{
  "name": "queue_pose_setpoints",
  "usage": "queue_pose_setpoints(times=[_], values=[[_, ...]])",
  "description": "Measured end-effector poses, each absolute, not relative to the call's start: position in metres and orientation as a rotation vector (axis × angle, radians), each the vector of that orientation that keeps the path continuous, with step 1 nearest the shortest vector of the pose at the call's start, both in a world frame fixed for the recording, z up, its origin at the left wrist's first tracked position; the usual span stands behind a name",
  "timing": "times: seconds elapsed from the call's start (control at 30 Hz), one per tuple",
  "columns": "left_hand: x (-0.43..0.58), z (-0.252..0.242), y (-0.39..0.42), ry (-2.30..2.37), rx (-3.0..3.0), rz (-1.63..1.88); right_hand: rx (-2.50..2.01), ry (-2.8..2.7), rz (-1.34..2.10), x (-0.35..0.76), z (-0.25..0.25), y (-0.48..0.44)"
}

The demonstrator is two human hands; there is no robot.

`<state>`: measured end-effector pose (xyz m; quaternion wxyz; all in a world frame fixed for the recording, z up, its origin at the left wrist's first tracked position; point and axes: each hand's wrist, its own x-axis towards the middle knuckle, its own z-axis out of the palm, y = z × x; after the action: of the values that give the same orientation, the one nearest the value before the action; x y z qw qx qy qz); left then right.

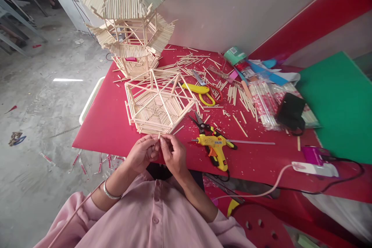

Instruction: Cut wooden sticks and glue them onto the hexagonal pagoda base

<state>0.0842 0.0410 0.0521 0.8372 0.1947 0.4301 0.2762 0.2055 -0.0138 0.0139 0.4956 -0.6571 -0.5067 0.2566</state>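
At the table's front edge, my left hand (143, 152) and my right hand (175, 156) meet with their fingertips closed together. Between them pokes the pale end of a short wooden stick (159, 136); the rest of it is hidden by my fingers. Just beyond my fingertips lies a hexagonal frame (157, 112) built of wooden sticks, with a floor of sticks laid in rings. Right of my right hand, a yellow glue gun (213, 145) lies across black-and-yellow pliers (202, 124). Behind the frame stands a tiered stick pagoda (124, 4) with sloping roofs.
Yellow-handled scissors (200, 90) lie among loose sticks (232, 95) on the red table (100, 124). Bagged sticks (266, 100), a black case (290, 110), and a green board (337, 104) are at the right. A cable runs from a white power strip (315, 169) along the front.
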Motion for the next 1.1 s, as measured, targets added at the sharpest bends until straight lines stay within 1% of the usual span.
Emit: queue_pose_setpoints(times=[1.1], values=[[0.0842, 0.0521, 0.041, 0.901, 0.435, 0.573, -1.588, -1.238, 0.608, 0.2057, 0.0128, -0.0145]])
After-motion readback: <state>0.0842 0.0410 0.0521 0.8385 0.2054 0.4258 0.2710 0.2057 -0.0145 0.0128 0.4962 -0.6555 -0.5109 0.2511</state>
